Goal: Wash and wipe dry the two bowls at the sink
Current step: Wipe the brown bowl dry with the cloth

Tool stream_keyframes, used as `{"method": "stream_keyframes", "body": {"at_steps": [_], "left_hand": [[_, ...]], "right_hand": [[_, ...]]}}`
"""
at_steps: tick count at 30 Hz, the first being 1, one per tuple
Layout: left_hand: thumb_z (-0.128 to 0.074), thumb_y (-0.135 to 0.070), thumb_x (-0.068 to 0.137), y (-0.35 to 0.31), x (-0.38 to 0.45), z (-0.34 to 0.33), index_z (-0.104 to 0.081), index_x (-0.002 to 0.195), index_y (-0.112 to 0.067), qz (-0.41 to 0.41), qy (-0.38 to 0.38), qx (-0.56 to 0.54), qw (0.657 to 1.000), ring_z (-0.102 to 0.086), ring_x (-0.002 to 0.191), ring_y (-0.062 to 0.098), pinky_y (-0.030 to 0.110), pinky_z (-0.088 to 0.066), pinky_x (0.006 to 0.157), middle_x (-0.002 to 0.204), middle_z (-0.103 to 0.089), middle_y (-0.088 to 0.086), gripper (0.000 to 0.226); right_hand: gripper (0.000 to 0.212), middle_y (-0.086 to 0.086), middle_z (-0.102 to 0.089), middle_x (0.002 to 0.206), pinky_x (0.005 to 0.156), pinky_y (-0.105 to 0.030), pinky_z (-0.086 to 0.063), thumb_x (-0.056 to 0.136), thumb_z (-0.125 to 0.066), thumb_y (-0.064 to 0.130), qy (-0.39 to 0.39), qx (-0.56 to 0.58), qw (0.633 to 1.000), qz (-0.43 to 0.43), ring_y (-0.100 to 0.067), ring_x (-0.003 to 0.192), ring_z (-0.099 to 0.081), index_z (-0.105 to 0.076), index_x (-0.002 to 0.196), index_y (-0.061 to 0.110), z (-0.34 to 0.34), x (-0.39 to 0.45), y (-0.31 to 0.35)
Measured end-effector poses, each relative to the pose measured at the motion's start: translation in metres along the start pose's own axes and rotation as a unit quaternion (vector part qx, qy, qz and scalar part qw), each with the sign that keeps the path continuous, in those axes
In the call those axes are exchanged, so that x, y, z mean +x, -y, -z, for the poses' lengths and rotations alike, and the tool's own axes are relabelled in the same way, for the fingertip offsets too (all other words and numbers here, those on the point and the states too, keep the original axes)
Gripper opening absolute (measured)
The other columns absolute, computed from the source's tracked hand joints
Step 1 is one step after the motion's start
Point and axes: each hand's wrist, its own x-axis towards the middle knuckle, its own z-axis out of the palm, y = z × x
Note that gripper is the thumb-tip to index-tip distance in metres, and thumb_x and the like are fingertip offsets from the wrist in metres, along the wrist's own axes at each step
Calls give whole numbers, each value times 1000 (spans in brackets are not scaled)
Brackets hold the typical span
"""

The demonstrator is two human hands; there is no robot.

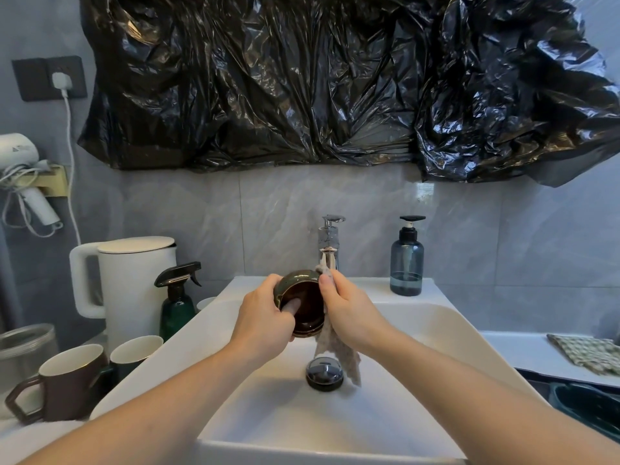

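A small dark brown glazed bowl [303, 302] is held tilted on its side above the white sink [436, 333], its opening facing me. My left hand [265, 317] grips its left rim, thumb inside the bowl. My right hand [349, 310] presses a grey-beige cloth [342, 355] against the bowl's right side; the cloth hangs down toward the drain. A second bowl [590, 409], dark green, shows only partly at the lower right edge. No water runs from the chrome faucet [328, 250] behind the bowl.
A chrome drain plug [324, 372] sits in the basin. Left of the sink stand a brown mug [67, 384], a second mug [136, 352], a green spray bottle [177, 303] and a white kettle [134, 283]. A blue soap dispenser [407, 263] stands back right, a patterned cloth [587, 352] on the right counter.
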Motion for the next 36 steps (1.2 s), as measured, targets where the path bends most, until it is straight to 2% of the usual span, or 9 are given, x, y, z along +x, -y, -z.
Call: {"method": "stream_keyframes", "body": {"at_steps": [4,9,15,17,21,25,27,32,36], "left_hand": [[-69,-10,95,0,-2,0,-63,108,-39,1,25,13,1000,-75,70,21,49,-65,60,94,-72,-8,33],[-68,-10,92,-1,-3,-3,-63,108,-34,2,33,19,999,-74,75,23,51,-64,59,95,-72,-5,29],[-71,-12,98,-7,1,1,-64,108,-19,23,-12,-21,999,-74,66,20,50,-64,57,96,-69,1,14],[-70,-12,98,-7,0,1,-64,107,-23,17,4,-18,1000,-75,65,21,50,-65,57,95,-71,1,15],[-68,-13,97,-4,-2,-2,-62,100,-27,-3,29,1,1000,-75,62,23,53,-63,58,89,-72,2,15],[-70,-11,98,-8,-1,0,-64,105,-21,21,-15,-40,999,-75,62,24,50,-64,54,93,-71,3,14],[-71,-10,98,-9,-1,2,-65,107,-19,31,-22,-52,998,-75,70,26,47,-64,52,96,-70,4,14],[-72,-13,98,-8,-1,1,-67,111,-20,19,-6,-85,996,-74,84,25,31,-64,58,100,-73,2,16],[-78,-17,91,-4,-1,-2,-68,113,-30,5,43,-36,998,-76,75,16,35,-65,66,97,-75,-6,27]], "right_hand": [[32,5,-63,124,95,-24,-45,111,-35,39,28,-12,999,25,-11,117,-57,-56,133,29,-2,-2,1],[40,12,-52,140,113,-22,-33,110,-37,36,22,-72,992,97,-2,131,-46,-52,146,28,-6,1,5],[37,2,-68,123,110,-42,-44,111,-30,43,-25,13,1000,1,-15,118,-60,-61,124,28,-4,6,-10],[26,9,-64,124,107,-38,-47,111,-36,37,-28,5,999,44,-9,117,-60,-58,125,34,-7,3,-7],[32,17,-56,135,106,-29,-44,110,-42,33,-28,-83,986,139,-3,125,-54,-56,139,33,-7,1,-1],[33,8,-66,119,96,-30,-49,110,-32,43,-26,-3,999,34,-12,114,-60,-57,127,33,-7,4,-5],[37,4,-68,118,103,-37,-47,110,-27,47,-14,29,999,-6,-15,115,-61,-58,124,31,-8,6,-11],[32,4,-69,111,98,-37,-51,111,-30,40,-45,59,997,36,-13,110,-63,-59,118,29,-10,6,-5],[27,4,-69,106,94,-35,-51,111,-36,31,-60,3,996,59,-12,103,-63,-62,115,26,-6,4,-5]]}}
